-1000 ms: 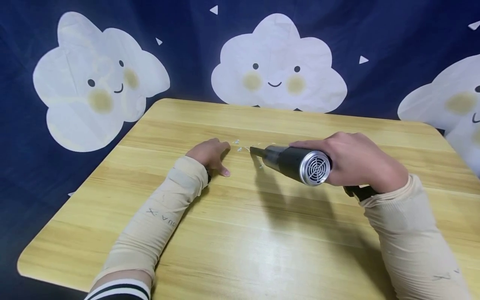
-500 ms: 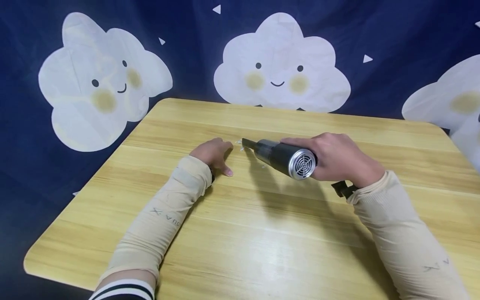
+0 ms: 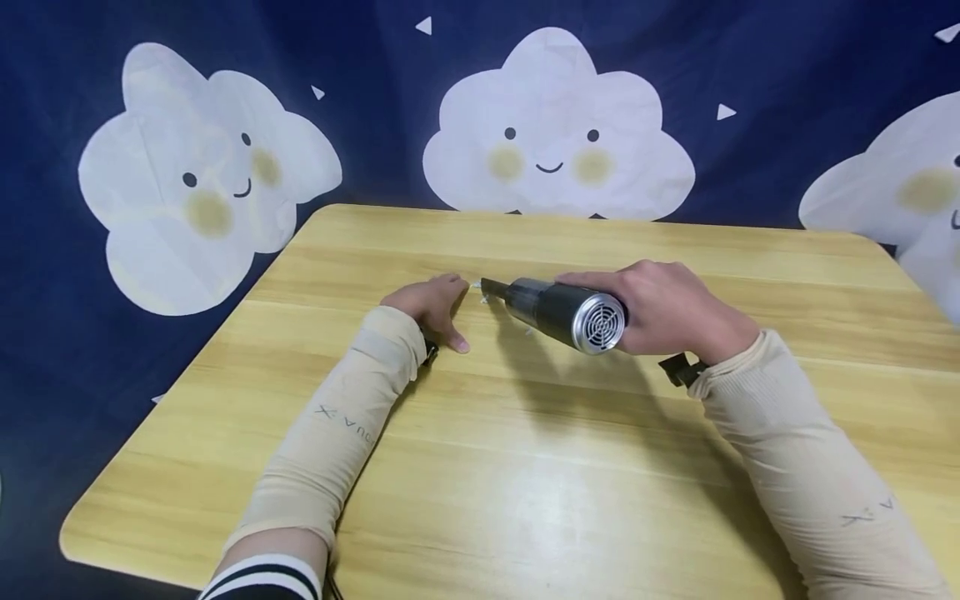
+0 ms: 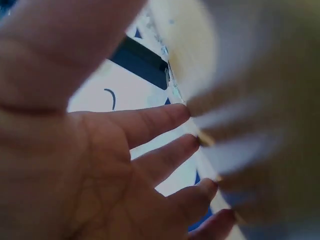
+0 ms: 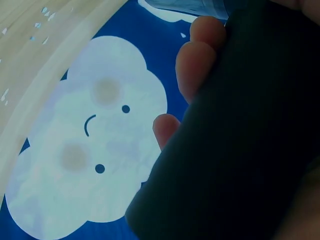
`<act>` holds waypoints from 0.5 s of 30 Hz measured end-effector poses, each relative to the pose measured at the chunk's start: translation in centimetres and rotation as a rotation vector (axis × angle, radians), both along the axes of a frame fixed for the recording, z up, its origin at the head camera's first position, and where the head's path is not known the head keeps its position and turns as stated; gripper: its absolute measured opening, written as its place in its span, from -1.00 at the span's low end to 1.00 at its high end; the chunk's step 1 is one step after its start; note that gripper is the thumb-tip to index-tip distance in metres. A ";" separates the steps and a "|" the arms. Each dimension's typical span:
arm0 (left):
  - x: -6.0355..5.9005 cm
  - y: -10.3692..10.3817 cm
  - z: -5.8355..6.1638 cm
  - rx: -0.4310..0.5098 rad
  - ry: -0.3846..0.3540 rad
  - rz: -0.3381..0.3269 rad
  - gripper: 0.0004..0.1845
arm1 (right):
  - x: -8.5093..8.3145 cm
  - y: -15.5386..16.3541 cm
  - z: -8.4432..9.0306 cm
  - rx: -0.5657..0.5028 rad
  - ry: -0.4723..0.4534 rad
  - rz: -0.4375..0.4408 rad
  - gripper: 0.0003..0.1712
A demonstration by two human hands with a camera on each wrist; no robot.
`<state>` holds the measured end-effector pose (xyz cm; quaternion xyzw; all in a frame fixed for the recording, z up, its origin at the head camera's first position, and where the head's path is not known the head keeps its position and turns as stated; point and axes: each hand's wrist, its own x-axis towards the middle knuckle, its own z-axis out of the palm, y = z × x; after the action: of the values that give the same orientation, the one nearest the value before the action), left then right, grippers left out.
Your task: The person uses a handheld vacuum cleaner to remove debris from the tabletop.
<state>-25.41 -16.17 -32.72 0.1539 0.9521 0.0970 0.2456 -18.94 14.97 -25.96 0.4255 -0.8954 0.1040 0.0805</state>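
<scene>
My right hand [image 3: 660, 307] grips a black handheld vacuum cleaner [image 3: 558, 310] with a silver vented end, a clear section and a flat dark nozzle [image 3: 493, 288]. In the right wrist view, fingertips [image 5: 196, 70] curl round its dark body. The nozzle points left and down, its tip among small white scraps [image 3: 484, 300] on the table. Just left of the tip is my left hand [image 3: 431, 307], fingers extended and fingertips at the tabletop, thumb spread toward me. In the left wrist view, the palm is bare and the nozzle's dark end shows beyond the fingers.
The wooden table [image 3: 525, 467] has rounded corners. Behind it hangs a dark blue cloth with white smiling clouds [image 3: 558, 125]. More scraps [image 5: 51, 16] lie scattered on the tabletop in the right wrist view. Beige sleeves [image 3: 337, 425] cover both forearms.
My right hand has carried the vacuum cleaner left and slightly away from me, bringing its nozzle among the scraps beside my left fingertips. My left hand has stayed almost in place.
</scene>
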 end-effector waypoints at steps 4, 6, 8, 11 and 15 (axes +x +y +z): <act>-0.3 -0.1 -1.3 0.036 -0.003 -0.030 0.11 | 0.2 0.1 0.0 0.015 -0.009 -0.033 -0.17; -0.2 0.3 -1.9 0.053 0.003 -0.016 0.11 | 0.3 0.2 0.0 0.019 -0.013 -0.047 -0.18; -0.3 1.1 -2.1 0.066 0.003 0.013 0.11 | 0.4 0.3 0.1 0.017 -0.013 -0.062 -0.18; -0.8 2.6 -2.0 0.062 -0.015 0.042 0.16 | 0.6 0.8 0.3 0.014 -0.006 -0.095 -0.18; -1.2 5.2 -1.6 0.006 -0.055 0.018 0.22 | 1.0 1.9 0.6 0.005 0.014 -0.148 -0.16</act>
<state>-26.64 -10.96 -34.33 0.1435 0.9460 0.1063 0.2706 -17.96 16.87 -25.36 0.3589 -0.9241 0.0927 0.0932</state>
